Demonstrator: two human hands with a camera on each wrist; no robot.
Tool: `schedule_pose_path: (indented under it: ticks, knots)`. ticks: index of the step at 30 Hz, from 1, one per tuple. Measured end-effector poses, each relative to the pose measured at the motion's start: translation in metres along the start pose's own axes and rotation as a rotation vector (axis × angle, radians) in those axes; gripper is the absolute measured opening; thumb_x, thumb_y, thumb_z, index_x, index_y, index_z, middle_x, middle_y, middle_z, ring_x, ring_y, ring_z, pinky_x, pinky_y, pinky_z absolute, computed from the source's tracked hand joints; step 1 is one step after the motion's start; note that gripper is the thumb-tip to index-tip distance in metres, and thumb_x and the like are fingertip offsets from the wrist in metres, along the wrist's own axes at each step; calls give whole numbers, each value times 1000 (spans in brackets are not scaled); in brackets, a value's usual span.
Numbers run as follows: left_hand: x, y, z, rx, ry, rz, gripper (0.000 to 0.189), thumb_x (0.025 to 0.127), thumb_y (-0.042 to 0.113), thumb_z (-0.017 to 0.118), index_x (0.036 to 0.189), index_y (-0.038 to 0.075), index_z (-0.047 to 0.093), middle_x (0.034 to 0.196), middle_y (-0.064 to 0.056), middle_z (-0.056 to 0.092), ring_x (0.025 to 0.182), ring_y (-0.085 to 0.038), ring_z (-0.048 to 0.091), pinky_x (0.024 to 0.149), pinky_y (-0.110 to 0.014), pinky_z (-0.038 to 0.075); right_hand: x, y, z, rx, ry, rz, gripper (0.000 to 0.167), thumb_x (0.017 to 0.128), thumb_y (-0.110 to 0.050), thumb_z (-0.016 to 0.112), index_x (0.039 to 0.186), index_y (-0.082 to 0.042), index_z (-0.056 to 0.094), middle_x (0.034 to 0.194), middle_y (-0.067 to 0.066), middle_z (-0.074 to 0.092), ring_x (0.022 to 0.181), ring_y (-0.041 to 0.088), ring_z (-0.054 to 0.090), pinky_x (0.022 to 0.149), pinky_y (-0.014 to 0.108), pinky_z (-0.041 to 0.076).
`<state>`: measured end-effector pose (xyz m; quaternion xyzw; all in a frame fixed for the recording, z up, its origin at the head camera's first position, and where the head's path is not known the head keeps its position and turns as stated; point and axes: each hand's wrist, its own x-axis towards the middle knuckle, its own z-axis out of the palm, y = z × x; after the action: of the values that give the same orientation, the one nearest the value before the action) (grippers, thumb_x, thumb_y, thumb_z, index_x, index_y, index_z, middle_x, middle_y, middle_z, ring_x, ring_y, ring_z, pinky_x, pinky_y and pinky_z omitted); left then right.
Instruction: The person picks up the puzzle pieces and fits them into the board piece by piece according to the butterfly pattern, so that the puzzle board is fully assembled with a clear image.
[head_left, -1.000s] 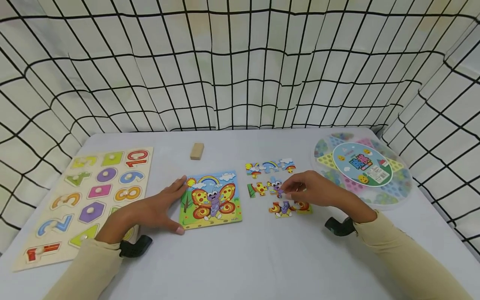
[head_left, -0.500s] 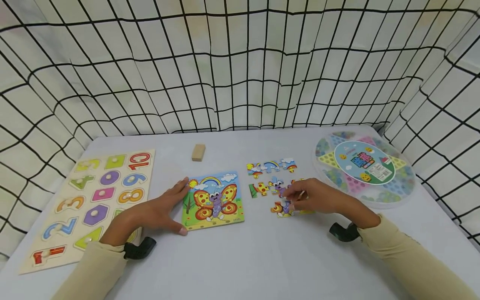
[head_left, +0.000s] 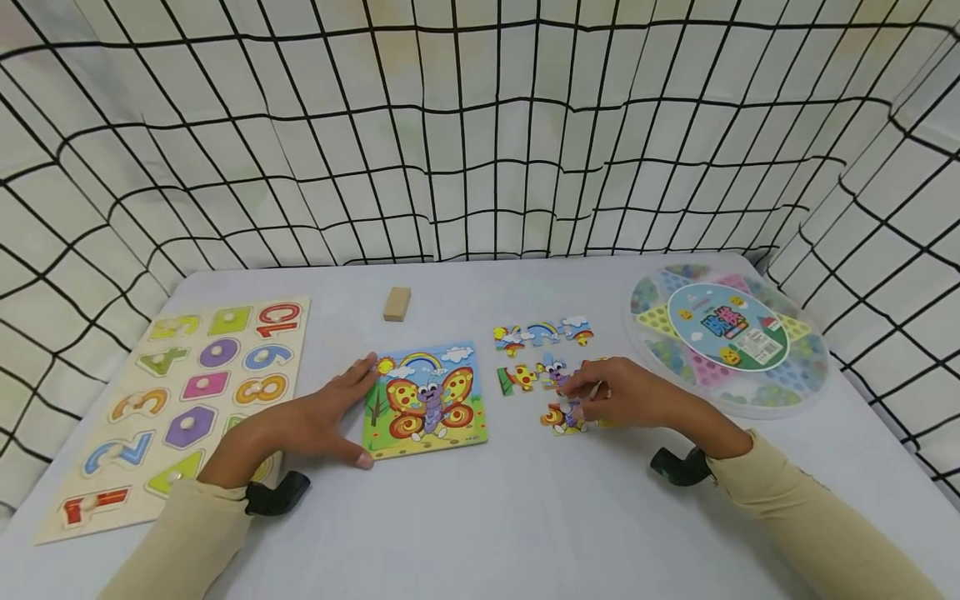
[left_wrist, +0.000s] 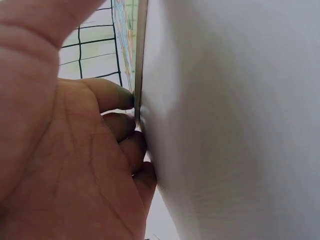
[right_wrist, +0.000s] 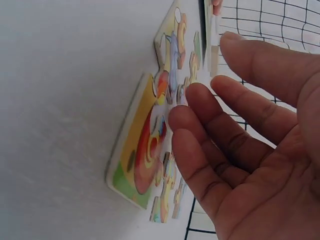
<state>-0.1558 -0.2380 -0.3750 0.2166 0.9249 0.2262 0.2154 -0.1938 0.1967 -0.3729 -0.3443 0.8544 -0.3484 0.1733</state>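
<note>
My left hand rests against the left edge of a butterfly picture board, thumb by its lower left corner. In the left wrist view, its fingertips meet the board's thin edge. Loose wooden jigsaw pieces lie in rows right of the board: a top row with a rainbow piece, a middle row with a green-edged piece, and a bottom row. My right hand hovers over the lower rows, partly hiding them. The right wrist view shows its thumb apart from loosely bent fingers, close to a bottom-row piece; contact is unclear.
A wooden number-and-shape board lies at the left. One small wooden block sits behind the picture board. At the right is a round clear case with a printed label. Black netting over white cloth borders the table.
My right hand has shifted slightly toward me, from the middle row to the bottom row, now covering part of it. My left hand stays at the picture board's edge.
</note>
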Motion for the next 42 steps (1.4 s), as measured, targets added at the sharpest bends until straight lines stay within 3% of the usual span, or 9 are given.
schedule_pose_path:
  ticks: [12, 22, 37, 42]
  knots:
    - [1, -5, 2, 3, -3, -1, 122, 70, 54, 82, 155, 3, 13, 162, -13, -4, 146, -39, -2, 113, -60, 14, 4, -1, 7, 73, -33, 22, 29, 86, -8, 72, 114, -5, 70, 109, 2, 67, 95, 17, 61, 81, 29, 54]
    - [1, -6, 2, 7, 2, 7, 122, 70, 55, 82, 155, 2, 14, 162, -13, -4, 146, -39, -1, 113, -60, 14, 4, -5, 13, 1, -47, 11, 36, 81, -2, 74, 116, -8, 68, 112, -2, 64, 99, 17, 57, 88, 33, 51]
    - [1, -5, 2, 15, 7, 5, 122, 70, 56, 81, 155, 2, 13, 162, -13, -4, 146, -39, -1, 112, -60, 14, 5, -15, 15, -182, -45, 43, 37, 81, -4, 77, 117, -6, 66, 101, -3, 59, 92, 13, 53, 78, 27, 49]
    - [2, -5, 1, 9, 5, 10, 122, 70, 55, 82, 155, 2, 13, 162, -13, -4, 146, -39, -1, 112, -60, 14, 6, -16, 16, -164, -18, 29, 33, 80, -1, 77, 111, -8, 69, 92, -4, 54, 87, 13, 52, 75, 26, 50]
